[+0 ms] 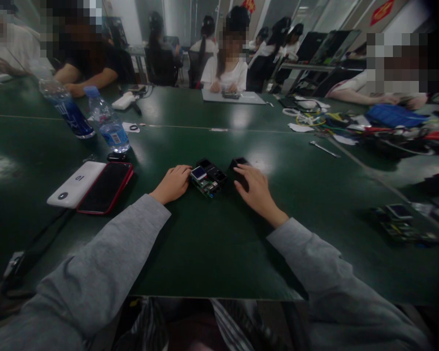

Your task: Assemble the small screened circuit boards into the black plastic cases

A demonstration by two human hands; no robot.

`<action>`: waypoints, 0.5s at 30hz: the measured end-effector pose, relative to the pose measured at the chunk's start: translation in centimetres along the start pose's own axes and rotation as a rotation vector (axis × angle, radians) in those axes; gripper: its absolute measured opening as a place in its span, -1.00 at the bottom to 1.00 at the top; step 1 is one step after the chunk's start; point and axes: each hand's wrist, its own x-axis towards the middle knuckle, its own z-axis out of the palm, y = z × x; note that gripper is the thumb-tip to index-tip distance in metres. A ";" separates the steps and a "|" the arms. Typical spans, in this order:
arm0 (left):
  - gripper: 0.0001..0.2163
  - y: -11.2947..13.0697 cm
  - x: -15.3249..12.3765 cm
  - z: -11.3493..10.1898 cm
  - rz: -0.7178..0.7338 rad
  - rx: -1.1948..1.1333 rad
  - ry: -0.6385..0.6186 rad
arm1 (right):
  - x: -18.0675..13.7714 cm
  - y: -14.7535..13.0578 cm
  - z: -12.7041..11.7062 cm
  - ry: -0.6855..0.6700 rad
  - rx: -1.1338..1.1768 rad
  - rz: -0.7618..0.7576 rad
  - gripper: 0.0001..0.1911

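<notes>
1. Leaning in the view, a large bottle (71,114) with a dark blue label stands toward the left of the green table (212,248).
2. In front of it, a white power bank (71,187) lies beside a phone (104,187) in a red case.
3. Behind the phone is a small bottle (109,124) with a blue cap.
4. The left hand (173,184) rests low on the table, fingers close together, their tips at the left edge of a circuit board; whether they pinch it, I cannot tell.
5. The circuit board (207,185), with its little screen facing up, is between the two hands, right up against a black case (216,171).
6. The right hand (254,187) has its thumb spread away from its fingers, which reach over a small black box (239,162); contact is unclear.
7. Farther right lie a metal tool (325,149) and, behind it, a tangle of cables (310,117).
8. Nearest the right edge, a blurred second board (402,226) sits well apart from the hands.
</notes>
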 end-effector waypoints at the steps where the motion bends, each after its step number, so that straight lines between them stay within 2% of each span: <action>1: -0.66 0.0 0.0 0.0 -0.001 -0.001 0.000 | 0.0 0.0 0.0 -0.015 -0.011 -0.010 -0.60; 11: -0.65 0.0 0.0 -0.1 0.006 0.012 0.000 | 0.0 0.0 0.1 0.040 -0.006 -0.024 -0.65; 15: -0.65 -0.1 0.0 0.1 0.011 0.001 0.007 | 0.0 -0.2 0.1 0.008 0.005 -0.057 -0.66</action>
